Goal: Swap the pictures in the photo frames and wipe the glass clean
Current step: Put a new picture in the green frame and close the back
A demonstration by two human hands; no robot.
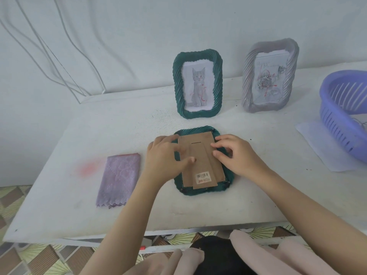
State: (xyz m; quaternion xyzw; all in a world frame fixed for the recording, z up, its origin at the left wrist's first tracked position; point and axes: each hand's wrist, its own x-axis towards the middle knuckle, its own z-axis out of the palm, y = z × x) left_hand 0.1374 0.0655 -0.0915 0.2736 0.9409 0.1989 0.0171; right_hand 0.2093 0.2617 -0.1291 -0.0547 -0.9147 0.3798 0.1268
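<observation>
Now — face-down frame (199,192) | front hidden | left hand (164,156), right hand (237,153) on backing (200,151)

Purple slatted basket (333,120) on paper sheet (321,149), white cables (100,81) on wall (198,20), patterned floor (39,257)

Head view, down, seemingly near table (59,139)

The face-down frame (228,187) had a matt brown cardboard back (200,155); the cloth (118,180) looked soft, the basket (341,114) was ribbed plastic
</observation>
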